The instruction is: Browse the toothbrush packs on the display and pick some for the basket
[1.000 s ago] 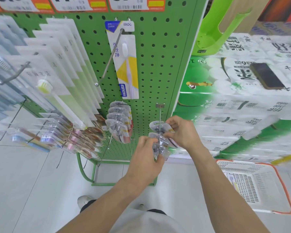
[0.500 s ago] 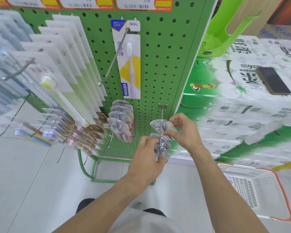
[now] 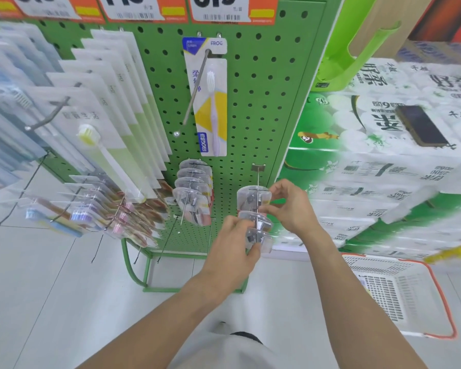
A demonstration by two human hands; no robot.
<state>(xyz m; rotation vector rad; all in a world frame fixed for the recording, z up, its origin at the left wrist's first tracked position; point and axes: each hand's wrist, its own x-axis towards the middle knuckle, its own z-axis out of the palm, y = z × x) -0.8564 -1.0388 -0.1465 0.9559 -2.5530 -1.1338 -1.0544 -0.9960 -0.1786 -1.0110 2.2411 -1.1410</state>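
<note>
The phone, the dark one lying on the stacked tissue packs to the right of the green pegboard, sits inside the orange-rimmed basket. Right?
Not quite. The head view shows the phone lying on the stacked tissue packs, right of the green pegboard, not inside the basket, which stands on the floor below.

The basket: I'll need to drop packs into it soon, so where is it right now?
In the head view the basket sits on the floor at lower right, beside the right forearm and below the stacked tissue packs.

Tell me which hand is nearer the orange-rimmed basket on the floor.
Right. The right hand is at the hook, above the basket; the left hand is farther left.
</note>
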